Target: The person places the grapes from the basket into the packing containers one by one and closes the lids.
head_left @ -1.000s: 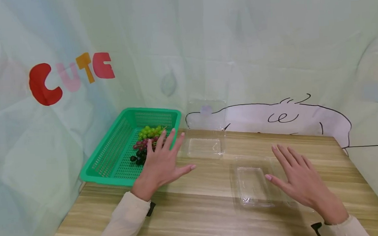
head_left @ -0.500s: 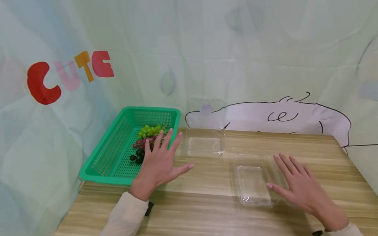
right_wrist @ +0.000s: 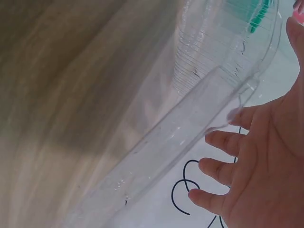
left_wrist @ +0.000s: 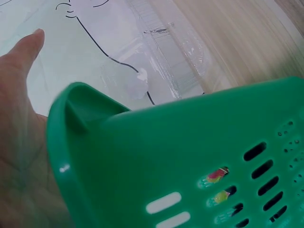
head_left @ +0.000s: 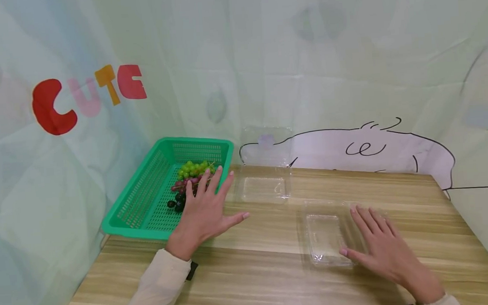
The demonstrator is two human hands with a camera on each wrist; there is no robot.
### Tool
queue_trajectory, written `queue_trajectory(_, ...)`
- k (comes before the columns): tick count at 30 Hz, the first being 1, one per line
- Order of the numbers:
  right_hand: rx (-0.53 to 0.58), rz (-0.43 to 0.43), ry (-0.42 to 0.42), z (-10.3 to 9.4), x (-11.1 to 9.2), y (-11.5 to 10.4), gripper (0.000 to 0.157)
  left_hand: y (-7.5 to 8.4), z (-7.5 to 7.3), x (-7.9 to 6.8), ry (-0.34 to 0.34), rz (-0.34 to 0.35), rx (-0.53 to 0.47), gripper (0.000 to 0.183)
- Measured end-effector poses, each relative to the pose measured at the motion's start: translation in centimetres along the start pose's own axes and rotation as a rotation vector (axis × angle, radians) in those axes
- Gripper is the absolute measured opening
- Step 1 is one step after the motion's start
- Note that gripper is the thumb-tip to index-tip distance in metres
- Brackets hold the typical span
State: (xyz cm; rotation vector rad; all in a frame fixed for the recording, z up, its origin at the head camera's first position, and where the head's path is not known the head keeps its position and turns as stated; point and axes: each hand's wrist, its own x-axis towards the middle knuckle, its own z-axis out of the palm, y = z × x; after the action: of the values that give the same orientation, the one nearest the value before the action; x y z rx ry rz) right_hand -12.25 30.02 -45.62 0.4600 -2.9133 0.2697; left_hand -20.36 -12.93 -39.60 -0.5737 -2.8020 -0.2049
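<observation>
Fingers spread, my left hand (head_left: 203, 215) is over the front right side of a green plastic basket (head_left: 133, 233), holding nothing. In the left wrist view, the basket's outer wall (left_wrist: 156, 142) stands close beside that palm. Inside the basket lie green grapes (head_left: 191, 169), red grapes (head_left: 180, 185) and black grapes (head_left: 177, 203), partly hidden by my fingers. My right hand (head_left: 387, 252) extends flat over the right side of a clear plastic clamshell box (head_left: 324, 236). Its fingertips overlap the clear rim (right_wrist: 213, 124) in the right wrist view.
A second clear clamshell box (head_left: 264, 188) stands farther back with its lid (head_left: 267, 146) raised against the wall sheet. The wooden table (head_left: 252, 282) ends at printed sheets at the back and sides. Coloured letters (head_left: 56, 108) decorate the left sheet.
My right hand has moved slightly toward me, its fingers now lower over the near box's right side. The left hand stays nearly in place above the basket.
</observation>
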Motion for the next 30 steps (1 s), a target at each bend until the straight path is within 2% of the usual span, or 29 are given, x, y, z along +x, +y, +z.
queue_trajectory(9,0.001,-0.005,0.009,0.8,-0.5,0.0,0.105,0.0,0.0,-0.1,0.036,0.015,0.008,0.1)
queue_trajectory(18,-0.011,-0.011,0.03,1.3,-0.5,0.1,0.11,-0.1,0.1,-0.1,0.043,0.013,0.012,0.1)
queue_trajectory(30,-0.007,-0.026,0.031,1.1,-0.4,-0.2,0.113,-0.3,0.2,-0.1,0.008,-0.005,-0.004,0.1)
